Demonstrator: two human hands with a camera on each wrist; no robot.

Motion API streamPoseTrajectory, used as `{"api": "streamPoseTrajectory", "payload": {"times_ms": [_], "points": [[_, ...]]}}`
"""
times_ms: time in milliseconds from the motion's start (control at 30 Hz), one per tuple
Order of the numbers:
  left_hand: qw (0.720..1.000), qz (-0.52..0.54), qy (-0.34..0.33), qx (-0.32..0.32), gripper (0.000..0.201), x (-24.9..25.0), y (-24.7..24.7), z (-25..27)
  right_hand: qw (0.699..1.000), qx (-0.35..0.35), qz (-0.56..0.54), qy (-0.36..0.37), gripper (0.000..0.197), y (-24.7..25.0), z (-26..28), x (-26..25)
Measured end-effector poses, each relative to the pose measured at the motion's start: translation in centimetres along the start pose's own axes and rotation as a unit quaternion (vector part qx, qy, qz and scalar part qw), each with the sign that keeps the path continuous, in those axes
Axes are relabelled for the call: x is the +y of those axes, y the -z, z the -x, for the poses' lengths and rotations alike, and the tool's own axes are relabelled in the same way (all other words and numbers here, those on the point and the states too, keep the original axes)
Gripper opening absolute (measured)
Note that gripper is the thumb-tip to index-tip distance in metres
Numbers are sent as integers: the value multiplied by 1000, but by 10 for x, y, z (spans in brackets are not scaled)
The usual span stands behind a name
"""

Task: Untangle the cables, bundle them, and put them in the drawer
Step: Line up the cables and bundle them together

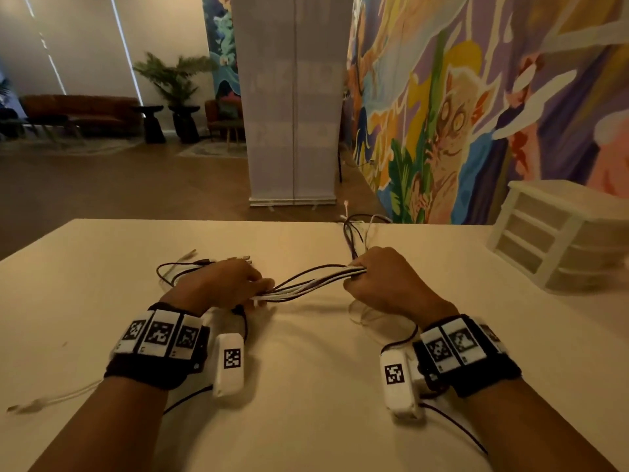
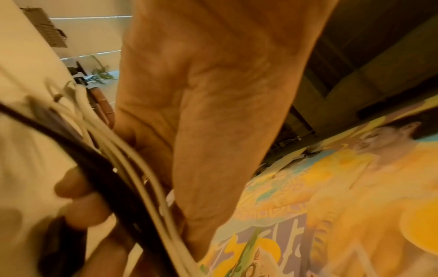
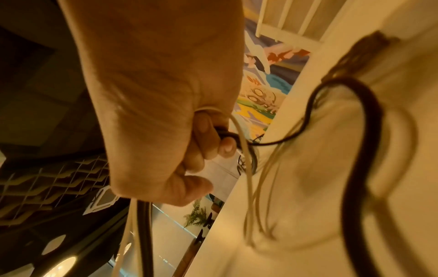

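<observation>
A loose white cable (image 1: 51, 400) lies near the left edge of the worktop (image 1: 306, 386). Above the middle of the worktop the left hand (image 1: 224, 284) has its grip closed round one end of a bunch of black and white cables (image 1: 313, 279); the left wrist view shows the fingers (image 2: 78, 189) curled under the strands (image 2: 132, 178). Loose ends with plugs (image 1: 200, 260) spread on the worktop behind that hand. The bunch runs to the right hand (image 1: 384, 284), whose grip is a fist round the other end; the right wrist view shows its fingers (image 3: 208, 138) wrapped over white and black strands (image 3: 241, 142). More loops rise behind this hand toward the far edge and trail beneath it. A white drawer unit (image 1: 561, 233) stands at the far right corner, drawers closed
</observation>
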State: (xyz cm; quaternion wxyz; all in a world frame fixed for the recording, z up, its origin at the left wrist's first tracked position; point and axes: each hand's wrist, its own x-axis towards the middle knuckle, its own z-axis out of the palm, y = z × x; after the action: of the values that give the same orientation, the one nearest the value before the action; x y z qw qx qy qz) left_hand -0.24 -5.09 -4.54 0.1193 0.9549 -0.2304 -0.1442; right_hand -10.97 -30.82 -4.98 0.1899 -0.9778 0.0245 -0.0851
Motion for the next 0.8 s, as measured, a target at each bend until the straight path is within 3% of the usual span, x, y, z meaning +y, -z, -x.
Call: {"api": "streamPoseTrajectory", "payload": {"times_ms": [67, 133, 167, 233, 333, 400, 500, 633, 733, 800], "points": [[992, 29, -81, 95, 28, 11, 2, 8, 1000, 14, 16, 4, 15, -7, 0, 1], [952, 120, -175, 221, 28, 33, 1, 15, 999, 33, 9, 11, 15, -12, 0, 2], [933, 166, -208, 241, 32, 48, -1, 18, 999, 43, 2, 16, 15, -13, 1, 1], [929, 222, -231, 183, 43, 73, -11, 20, 997, 66, -5, 31, 16, -15, 0, -3], [956, 216, -180, 77, 62, 88, -29, 22, 992, 105, -33, 57, 17, -17, 0, -3], [963, 208, -150, 88, 71, 89, -29, 21, 989, 126, -41, 67, 14, -20, 0, 0], [956, 185, -128, 191, 68, 91, -22, 18, 983, 144, -72, 84, 7, -20, 0, -5], [882, 276, -173, 340, 57, 80, -4, 23, 964, 232, -81, 102, 6, -16, -4, -3], [814, 360, -182, 419, 53, 60, 13, 31, 953, 292, -50, 61, 31, -7, -6, 19], [782, 408, -168, 441, 52, 55, 17, 33, 946, 323, 5, 17, 44, -1, -7, 26]]}}
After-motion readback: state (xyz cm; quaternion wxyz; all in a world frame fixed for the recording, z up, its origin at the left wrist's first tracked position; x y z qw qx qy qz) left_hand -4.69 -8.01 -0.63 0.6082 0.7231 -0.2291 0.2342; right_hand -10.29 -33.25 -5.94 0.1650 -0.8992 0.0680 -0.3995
